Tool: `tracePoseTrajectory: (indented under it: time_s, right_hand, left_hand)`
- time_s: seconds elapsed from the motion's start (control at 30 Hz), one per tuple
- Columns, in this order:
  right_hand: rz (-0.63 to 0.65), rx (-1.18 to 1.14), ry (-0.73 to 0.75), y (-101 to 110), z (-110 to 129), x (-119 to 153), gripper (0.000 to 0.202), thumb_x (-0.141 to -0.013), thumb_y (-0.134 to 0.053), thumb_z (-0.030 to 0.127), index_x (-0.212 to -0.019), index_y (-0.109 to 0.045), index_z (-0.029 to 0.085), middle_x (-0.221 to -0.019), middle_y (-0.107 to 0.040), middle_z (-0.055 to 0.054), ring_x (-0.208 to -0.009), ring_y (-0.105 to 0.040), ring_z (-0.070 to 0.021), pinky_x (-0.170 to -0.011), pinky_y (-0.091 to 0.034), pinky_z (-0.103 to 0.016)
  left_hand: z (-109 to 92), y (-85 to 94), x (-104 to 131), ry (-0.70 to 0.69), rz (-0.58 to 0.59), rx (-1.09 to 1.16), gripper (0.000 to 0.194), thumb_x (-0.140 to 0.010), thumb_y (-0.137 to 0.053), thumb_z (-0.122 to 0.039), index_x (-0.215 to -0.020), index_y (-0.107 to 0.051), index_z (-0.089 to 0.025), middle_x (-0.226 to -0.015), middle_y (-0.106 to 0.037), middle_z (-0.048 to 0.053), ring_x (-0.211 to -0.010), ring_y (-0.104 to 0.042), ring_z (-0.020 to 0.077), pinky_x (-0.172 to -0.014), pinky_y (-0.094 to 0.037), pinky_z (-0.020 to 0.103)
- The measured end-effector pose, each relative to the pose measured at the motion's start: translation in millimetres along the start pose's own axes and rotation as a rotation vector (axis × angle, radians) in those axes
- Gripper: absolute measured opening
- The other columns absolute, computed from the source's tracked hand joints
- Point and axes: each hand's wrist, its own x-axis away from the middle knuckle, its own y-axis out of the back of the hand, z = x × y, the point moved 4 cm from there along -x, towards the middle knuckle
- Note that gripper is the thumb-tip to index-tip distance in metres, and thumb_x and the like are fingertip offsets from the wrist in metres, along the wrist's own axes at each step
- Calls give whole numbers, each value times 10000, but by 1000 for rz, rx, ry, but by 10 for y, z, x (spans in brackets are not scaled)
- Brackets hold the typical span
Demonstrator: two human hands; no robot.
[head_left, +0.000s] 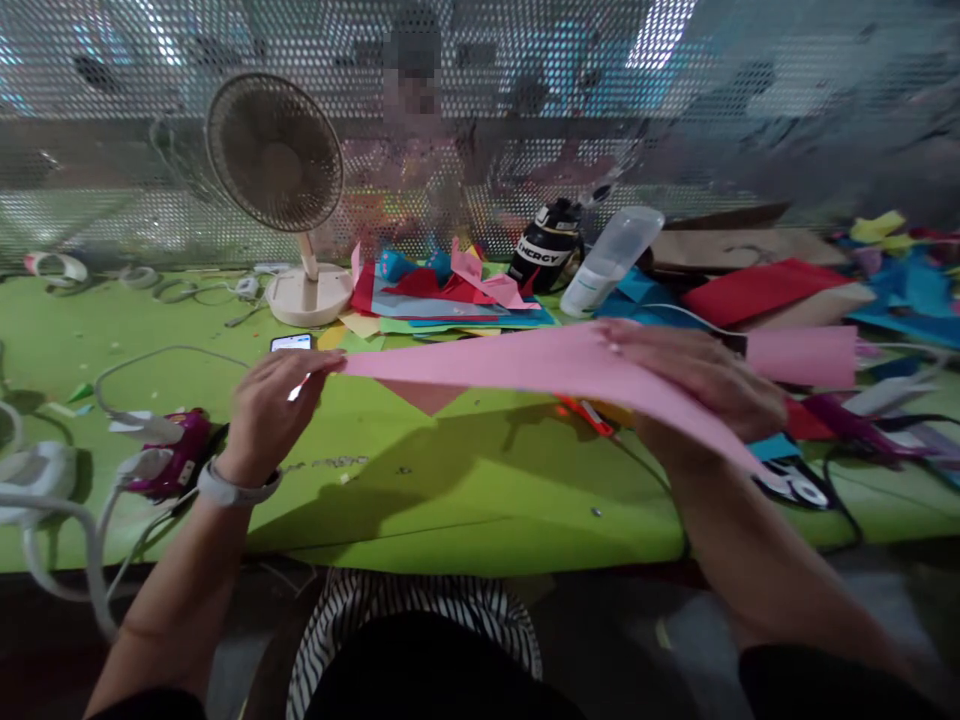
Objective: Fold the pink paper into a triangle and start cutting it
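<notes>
A pink sheet of paper (510, 360) is stretched between my hands, held above the green table. Its left tip is pinched in the closed fingers of my left hand (281, 395), which has a grey band (238, 487) at the wrist. My right hand (697, 380) grips the sheet toward its right end, fingers lying over the top; part of the paper covers that wrist. One folded corner of the sheet hangs down below its lower edge. Beneath the paper, near my right hand, lies an orange tool (589, 415), partly hidden.
A desk fan (277, 160) stands at the back left by a phone (291, 343). Paper pieces (457, 290), a black bottle (546, 250) and a tilted clear bottle (611, 262) line the mesh screen (465, 150). A purple power strip (176, 455) with cables sits left.
</notes>
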Motion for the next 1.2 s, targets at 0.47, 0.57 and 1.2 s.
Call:
tracePoseTrajectory:
  time_s: [0.47,0.57,1.2]
  right_hand:
    - [603,-282,223,-287,117,763,442,-959,-458,189,-1401,-475,195,-1232,-670,-117,-1196,-598,-177,-966,-528,-374]
    - [696,-313,193,-390,45,931,504,-912,-484,137,-1412,-460,198,-1251,-659,-106,-1203,-592,-164,-983,-521,-362]
    - [1015,-292,-357,-851,-27,668,267,-940,-478,336,-988,-697,192,-914,-738,-45,-832,-678,-178,-745,-524,-299]
  left_hand:
    - [-70,173,527,-45,167,-185,421,-862,-523,-56,-1216,-628,-257,-1160,-710,35,-1066,-671,200,-957,-533,378]
    - [38,41,716,24,314,-188,414,-880,-444,-65,-1206,-639,-227,-1170,-702,70,-1076,-670,223,-943,-552,428]
    - [-706,-897,57,219,875,266,498,-877,-484,-619,-989,-674,-172,-909,-721,86,-801,-654,234,-697,-487,334]
